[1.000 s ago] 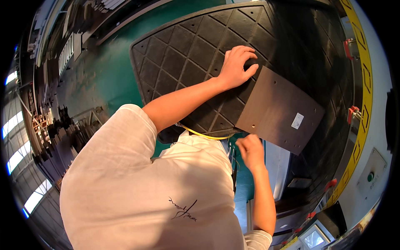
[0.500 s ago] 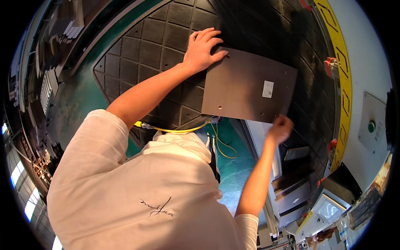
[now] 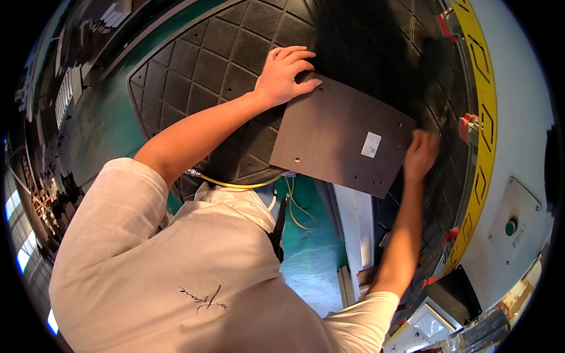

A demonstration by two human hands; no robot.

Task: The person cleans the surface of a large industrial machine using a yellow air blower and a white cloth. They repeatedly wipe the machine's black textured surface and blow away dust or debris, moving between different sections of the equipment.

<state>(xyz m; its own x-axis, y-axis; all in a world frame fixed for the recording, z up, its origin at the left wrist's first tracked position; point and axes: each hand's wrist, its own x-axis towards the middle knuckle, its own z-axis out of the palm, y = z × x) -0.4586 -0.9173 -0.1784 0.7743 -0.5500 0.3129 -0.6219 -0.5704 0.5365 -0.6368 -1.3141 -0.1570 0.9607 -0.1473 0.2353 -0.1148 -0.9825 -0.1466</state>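
A flat, dark brown rectangular panel (image 3: 329, 126) with several small drilled holes and a white sticker (image 3: 370, 145) lies on a black table padded in diamond-shaped tiles (image 3: 241, 53). At its far left corner my left hand (image 3: 286, 76) holds on, thumb on the panel's face and bent fingers past the edge. Just by the panel's right edge is my right hand (image 3: 421, 154), smeared by motion. Its fingers look curled, but whether they hold anything cannot be made out.
A yellow cable (image 3: 235, 185) runs along the table's near edge. To the right stands a pale machine body with a yellow strip (image 3: 479, 117), red-tipped clamps (image 3: 468, 127) and a green button (image 3: 511, 227). A small screen (image 3: 434, 320) sits lower right.
The panel has turned slightly clockwise, its right side coming nearer. My right hand has moved up and right, from the near edge to the right edge. My left hand stays at its corner.
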